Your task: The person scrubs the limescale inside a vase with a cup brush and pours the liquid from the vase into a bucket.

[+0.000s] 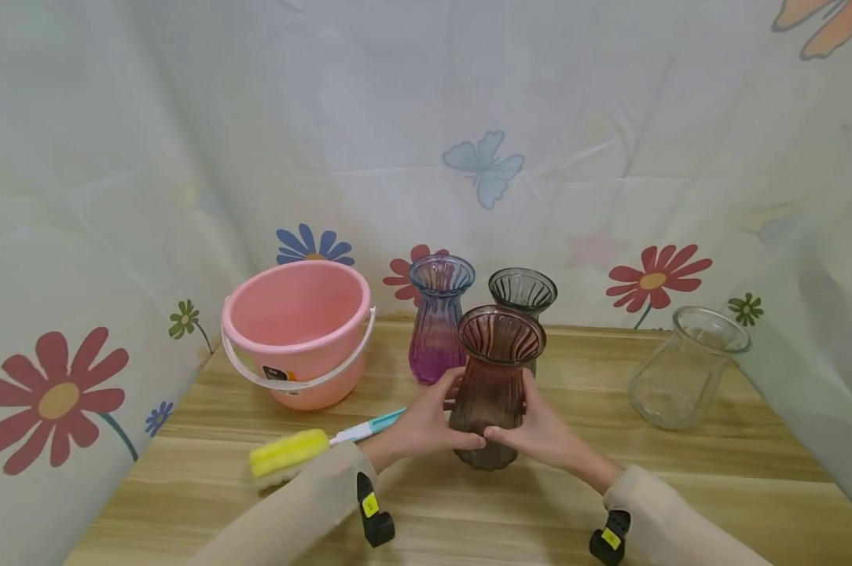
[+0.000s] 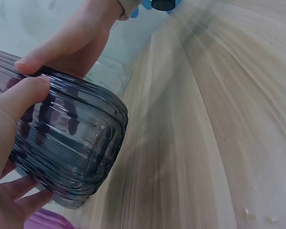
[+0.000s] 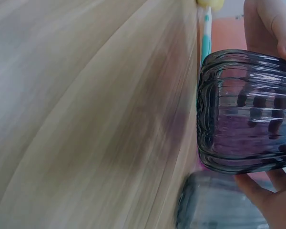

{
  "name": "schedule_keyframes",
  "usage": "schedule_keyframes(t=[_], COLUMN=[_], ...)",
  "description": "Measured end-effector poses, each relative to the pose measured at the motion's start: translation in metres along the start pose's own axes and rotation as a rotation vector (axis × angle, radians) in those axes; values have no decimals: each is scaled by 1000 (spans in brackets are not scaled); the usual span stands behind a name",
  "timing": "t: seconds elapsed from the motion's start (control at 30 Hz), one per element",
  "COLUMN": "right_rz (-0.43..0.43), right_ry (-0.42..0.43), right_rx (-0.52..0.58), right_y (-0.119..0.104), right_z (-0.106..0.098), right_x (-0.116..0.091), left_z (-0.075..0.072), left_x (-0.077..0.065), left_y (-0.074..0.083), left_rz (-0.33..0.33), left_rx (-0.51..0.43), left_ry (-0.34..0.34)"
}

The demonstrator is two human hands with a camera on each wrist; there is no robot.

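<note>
In the head view, a ribbed brown-red glass vase (image 1: 492, 393) with a flared rim is held upright between both hands. My left hand (image 1: 424, 420) grips its left side, and my right hand (image 1: 549, 432) grips the opposite side, the thumbs nearly meeting in front. Both wrist views show the vase's lower body (image 2: 86, 136) with fingers visible through the glass; its base (image 3: 207, 114) seems to be off the tabletop. Just behind it stand a blue-to-purple glass vase (image 1: 436, 334) and a grey glass vase (image 1: 521, 287), the latter partly hidden by the held one.
A pink bucket (image 1: 313, 377) with a white handle stands at the left. A yellow sponge brush (image 1: 289, 452) lies before it, its blue-and-white handle (image 1: 372, 426) running toward my left hand. A clear glass vase (image 1: 681, 377) stands at the right. Printed cloth (image 1: 369, 118) encloses the wooden table (image 1: 681, 472).
</note>
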State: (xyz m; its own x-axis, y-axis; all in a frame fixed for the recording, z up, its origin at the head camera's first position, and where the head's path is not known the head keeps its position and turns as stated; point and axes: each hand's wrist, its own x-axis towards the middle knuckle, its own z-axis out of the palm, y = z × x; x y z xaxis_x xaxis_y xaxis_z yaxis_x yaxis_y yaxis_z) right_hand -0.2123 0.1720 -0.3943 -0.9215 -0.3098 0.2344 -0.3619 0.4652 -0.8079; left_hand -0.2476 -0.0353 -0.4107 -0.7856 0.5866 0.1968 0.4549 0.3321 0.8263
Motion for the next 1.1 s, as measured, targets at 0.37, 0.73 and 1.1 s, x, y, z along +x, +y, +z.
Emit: schedule_keyframes(t=[0.37,0.73,1.1], right_rz=[28,77,245], right_ry=[58,130,185], right_rx=[-38,-103,-170], right_y=[23,41,65], right_z=[-21,-50,-90], right_x=[-13,-20,-12], left_z=[26,51,44], left_x=[23,42,39], left_y=[6,14,2], left_rz=[-22,-13,-39], left_rx=[89,161,65], left_ry=[-45,27,-46])
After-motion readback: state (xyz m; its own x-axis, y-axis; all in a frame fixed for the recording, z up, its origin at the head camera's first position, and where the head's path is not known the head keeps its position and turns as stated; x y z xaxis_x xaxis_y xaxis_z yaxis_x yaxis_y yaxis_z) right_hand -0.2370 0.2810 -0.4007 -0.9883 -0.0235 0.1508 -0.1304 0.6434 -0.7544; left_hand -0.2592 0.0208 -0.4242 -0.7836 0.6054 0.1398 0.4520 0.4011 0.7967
